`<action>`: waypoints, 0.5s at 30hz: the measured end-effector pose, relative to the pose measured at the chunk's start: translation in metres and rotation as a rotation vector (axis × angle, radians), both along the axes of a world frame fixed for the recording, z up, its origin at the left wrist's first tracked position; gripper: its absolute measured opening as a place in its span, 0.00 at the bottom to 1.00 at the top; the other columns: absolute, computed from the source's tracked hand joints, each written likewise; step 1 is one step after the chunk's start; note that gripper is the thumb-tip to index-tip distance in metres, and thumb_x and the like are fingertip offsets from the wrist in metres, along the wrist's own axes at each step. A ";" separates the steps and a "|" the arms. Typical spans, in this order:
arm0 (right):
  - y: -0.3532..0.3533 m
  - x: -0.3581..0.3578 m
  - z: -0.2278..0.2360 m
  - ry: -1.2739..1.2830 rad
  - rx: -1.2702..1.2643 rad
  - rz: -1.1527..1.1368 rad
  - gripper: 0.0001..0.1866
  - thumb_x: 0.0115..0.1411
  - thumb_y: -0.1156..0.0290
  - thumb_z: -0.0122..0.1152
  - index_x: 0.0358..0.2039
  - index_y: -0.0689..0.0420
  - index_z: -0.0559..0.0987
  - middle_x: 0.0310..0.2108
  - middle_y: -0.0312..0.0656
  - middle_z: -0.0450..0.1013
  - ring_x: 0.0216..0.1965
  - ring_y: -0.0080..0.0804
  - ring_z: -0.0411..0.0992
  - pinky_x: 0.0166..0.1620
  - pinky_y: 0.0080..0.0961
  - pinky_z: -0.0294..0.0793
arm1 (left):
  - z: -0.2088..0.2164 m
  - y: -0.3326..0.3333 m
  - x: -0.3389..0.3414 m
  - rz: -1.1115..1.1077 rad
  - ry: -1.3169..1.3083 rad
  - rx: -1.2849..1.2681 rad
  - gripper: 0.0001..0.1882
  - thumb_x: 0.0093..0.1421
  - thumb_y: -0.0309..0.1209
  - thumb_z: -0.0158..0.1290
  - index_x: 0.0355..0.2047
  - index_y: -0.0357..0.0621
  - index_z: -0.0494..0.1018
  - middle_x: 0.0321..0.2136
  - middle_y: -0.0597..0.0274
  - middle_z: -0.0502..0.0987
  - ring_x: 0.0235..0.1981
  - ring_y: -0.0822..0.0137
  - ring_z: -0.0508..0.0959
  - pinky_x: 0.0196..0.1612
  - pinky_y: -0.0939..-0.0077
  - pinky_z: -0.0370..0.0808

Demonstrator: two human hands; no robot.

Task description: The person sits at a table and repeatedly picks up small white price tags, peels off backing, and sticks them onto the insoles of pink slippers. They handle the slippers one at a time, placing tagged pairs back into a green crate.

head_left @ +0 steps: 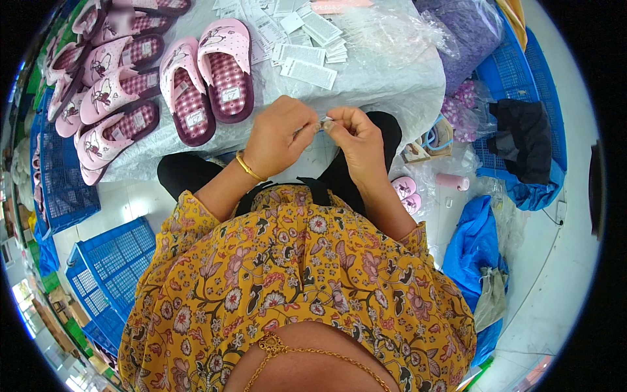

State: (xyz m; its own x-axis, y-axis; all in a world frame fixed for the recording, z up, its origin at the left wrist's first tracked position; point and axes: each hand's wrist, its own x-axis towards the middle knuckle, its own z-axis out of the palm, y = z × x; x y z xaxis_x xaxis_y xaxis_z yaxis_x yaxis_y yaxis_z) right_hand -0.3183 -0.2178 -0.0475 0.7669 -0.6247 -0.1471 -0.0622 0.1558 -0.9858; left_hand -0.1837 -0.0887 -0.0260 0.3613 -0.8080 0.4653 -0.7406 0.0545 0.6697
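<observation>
My left hand (281, 134), with a gold bangle at the wrist, is closed in a pinch just past the near edge of the covered table. Close beside it my right hand (358, 145) pinches with thumb and forefinger, the fingertips of both hands nearly meeting. A tiny pale thing seems to sit between them, too small to name. Left of my hands, a pair of pink slippers with checked insoles lies on the table, the right slipper (229, 77) and the left slipper (185, 91) side by side. Loose white paper tags (309, 72) lie beyond my hands.
More pink slippers (116, 98) are stacked at the table's left. Clear plastic wrap (385, 39) covers its right part, near a purple bag (465, 39). Blue crates (121, 258) stand on the floor at left and right. A small box (436, 140) and a blue sack (471, 238) lie to the right.
</observation>
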 end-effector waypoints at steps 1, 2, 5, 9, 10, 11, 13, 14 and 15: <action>-0.001 0.001 -0.001 -0.001 -0.006 0.003 0.10 0.59 0.74 0.65 0.41 0.62 0.79 0.30 0.32 0.75 0.30 0.14 0.69 0.34 0.14 0.69 | 0.002 -0.001 0.002 -0.013 -0.089 -0.014 0.04 0.58 0.24 0.58 0.32 0.38 0.75 0.28 0.62 0.74 0.30 0.70 0.72 0.33 0.75 0.69; -0.001 0.000 -0.001 -0.002 -0.012 0.006 0.09 0.59 0.74 0.65 0.40 0.62 0.79 0.30 0.32 0.75 0.29 0.14 0.69 0.33 0.14 0.69 | 0.003 0.000 0.001 -0.023 0.081 0.038 0.04 0.58 0.25 0.58 0.33 0.39 0.76 0.27 0.62 0.75 0.29 0.70 0.72 0.33 0.75 0.70; -0.001 -0.005 0.004 0.022 -0.018 0.067 0.08 0.59 0.74 0.66 0.38 0.62 0.80 0.29 0.32 0.75 0.29 0.14 0.69 0.33 0.14 0.68 | -0.002 0.005 0.006 -0.072 0.557 0.243 0.09 0.64 0.33 0.55 0.36 0.39 0.77 0.26 0.67 0.75 0.28 0.77 0.71 0.33 0.79 0.69; 0.002 -0.007 0.002 0.006 -0.040 0.118 0.07 0.58 0.75 0.68 0.35 0.61 0.80 0.29 0.32 0.76 0.30 0.13 0.70 0.34 0.14 0.69 | -0.008 0.000 0.012 -0.109 0.759 0.414 0.11 0.66 0.35 0.53 0.36 0.40 0.77 0.27 0.73 0.73 0.29 0.80 0.68 0.33 0.80 0.69; 0.003 -0.008 0.001 -0.007 -0.022 0.122 0.07 0.58 0.75 0.68 0.35 0.61 0.80 0.29 0.32 0.76 0.30 0.13 0.70 0.34 0.14 0.69 | -0.011 0.001 0.012 -0.122 0.733 0.406 0.10 0.66 0.35 0.53 0.36 0.40 0.77 0.26 0.73 0.73 0.29 0.80 0.68 0.32 0.80 0.69; 0.003 -0.009 0.001 0.025 -0.043 0.118 0.07 0.57 0.74 0.69 0.35 0.60 0.80 0.28 0.31 0.76 0.30 0.13 0.70 0.34 0.14 0.69 | -0.014 0.001 0.012 -0.136 0.706 0.399 0.10 0.66 0.34 0.52 0.36 0.40 0.76 0.25 0.73 0.72 0.29 0.80 0.68 0.32 0.79 0.69; 0.002 -0.010 -0.006 0.014 -0.028 0.160 0.08 0.58 0.73 0.69 0.37 0.61 0.81 0.30 0.33 0.77 0.30 0.14 0.71 0.34 0.15 0.71 | -0.014 0.001 0.011 -0.134 0.606 0.392 0.10 0.65 0.34 0.52 0.35 0.39 0.76 0.25 0.68 0.73 0.28 0.75 0.70 0.32 0.77 0.69; 0.001 -0.011 -0.008 0.009 -0.019 0.182 0.09 0.58 0.72 0.69 0.38 0.61 0.81 0.31 0.34 0.77 0.30 0.15 0.71 0.35 0.16 0.71 | -0.012 0.001 0.009 -0.118 0.531 0.392 0.10 0.64 0.34 0.53 0.34 0.39 0.76 0.26 0.64 0.75 0.27 0.71 0.73 0.33 0.74 0.71; -0.003 -0.014 -0.007 0.056 -0.190 0.221 0.11 0.59 0.72 0.68 0.40 0.62 0.81 0.32 0.35 0.77 0.29 0.15 0.71 0.34 0.17 0.72 | -0.010 0.000 0.009 -0.102 0.457 0.392 0.10 0.64 0.34 0.53 0.33 0.38 0.75 0.27 0.59 0.77 0.27 0.66 0.75 0.33 0.72 0.72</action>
State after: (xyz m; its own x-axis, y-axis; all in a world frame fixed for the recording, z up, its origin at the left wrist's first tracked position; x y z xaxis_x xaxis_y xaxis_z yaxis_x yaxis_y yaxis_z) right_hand -0.3324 -0.2206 -0.0548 0.8812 -0.4643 -0.0892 -0.1290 -0.0548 -0.9901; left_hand -0.1752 -0.0884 -0.0364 0.3658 -0.9289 -0.0576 -0.3779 -0.2048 0.9029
